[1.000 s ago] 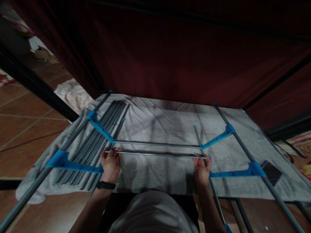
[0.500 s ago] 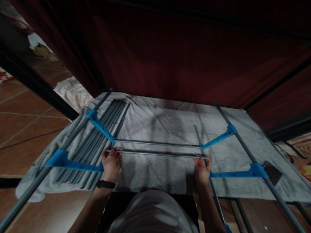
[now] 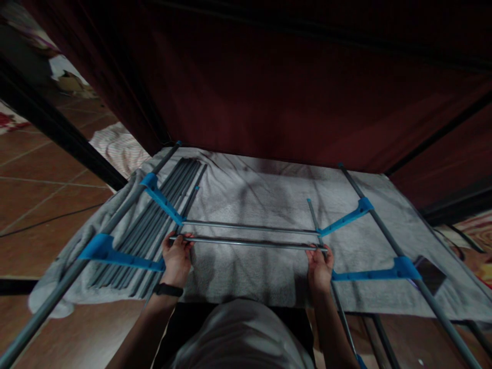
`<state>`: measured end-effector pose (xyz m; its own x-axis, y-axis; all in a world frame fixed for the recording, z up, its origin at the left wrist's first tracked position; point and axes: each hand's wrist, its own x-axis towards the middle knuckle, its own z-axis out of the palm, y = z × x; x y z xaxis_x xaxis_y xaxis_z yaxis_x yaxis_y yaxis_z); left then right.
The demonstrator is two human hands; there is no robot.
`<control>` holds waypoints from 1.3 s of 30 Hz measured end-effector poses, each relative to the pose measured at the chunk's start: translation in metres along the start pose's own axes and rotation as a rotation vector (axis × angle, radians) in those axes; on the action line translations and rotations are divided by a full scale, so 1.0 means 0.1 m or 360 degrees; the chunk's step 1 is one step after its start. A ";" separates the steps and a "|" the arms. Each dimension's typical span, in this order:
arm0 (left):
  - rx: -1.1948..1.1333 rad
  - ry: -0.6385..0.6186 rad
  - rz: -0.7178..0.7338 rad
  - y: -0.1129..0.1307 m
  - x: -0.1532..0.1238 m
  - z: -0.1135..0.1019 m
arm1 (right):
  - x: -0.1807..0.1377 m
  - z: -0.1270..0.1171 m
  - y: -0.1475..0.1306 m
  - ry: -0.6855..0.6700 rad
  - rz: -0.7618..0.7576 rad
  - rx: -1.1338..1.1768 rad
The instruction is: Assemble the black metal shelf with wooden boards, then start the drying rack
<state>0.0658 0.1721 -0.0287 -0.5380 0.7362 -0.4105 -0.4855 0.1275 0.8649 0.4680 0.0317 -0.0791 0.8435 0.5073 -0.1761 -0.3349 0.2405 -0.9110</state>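
Observation:
I hold a thin grey metal rod (image 3: 248, 243) level across a grey towel (image 3: 269, 195). My left hand (image 3: 176, 259) is closed on its left end, my right hand (image 3: 319, 267) is closed on its right end. Just beyond it a second rod (image 3: 249, 227) spans between two blue plastic brackets (image 3: 163, 201) (image 3: 346, 217). Nearer me, two more blue brackets (image 3: 115, 254) (image 3: 376, 272) sit on the long grey side poles (image 3: 65, 292) (image 3: 438, 312). The held rod lies between the far and near bracket pairs.
A bundle of several loose grey rods (image 3: 161, 215) lies on the towel's left part. A dark phone (image 3: 432, 273) rests at the towel's right edge. Dark red fabric (image 3: 288, 87) hangs behind. Tiled floor (image 3: 38, 195) lies to the left, with a folded striped cloth (image 3: 119, 148).
Almost nothing has moved; the view shifted slightly and both hands keep the rod in the same place.

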 end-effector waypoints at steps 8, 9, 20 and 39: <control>-0.0009 0.0000 0.0016 0.00 0.00 0.00 | 0.01 -0.02 0.00 -0.0033 0.0025 0.0048; -0.0014 0.0006 0.0018 0.00 0.00 0.01 | 0.02 -0.02 0.00 -0.0028 0.0024 0.0050; -0.0022 0.0012 -0.0011 0.01 -0.02 -0.01 | 0.05 -0.04 0.03 -0.0042 0.0052 0.0079; -0.0041 0.0001 0.0010 -0.04 0.05 -0.03 | 0.05 -0.05 0.03 -0.0071 0.0040 0.0046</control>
<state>0.0625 0.1735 -0.0352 -0.5416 0.7366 -0.4052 -0.4996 0.1056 0.8598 0.4733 0.0308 -0.0844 0.8153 0.5499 -0.1815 -0.3684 0.2508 -0.8952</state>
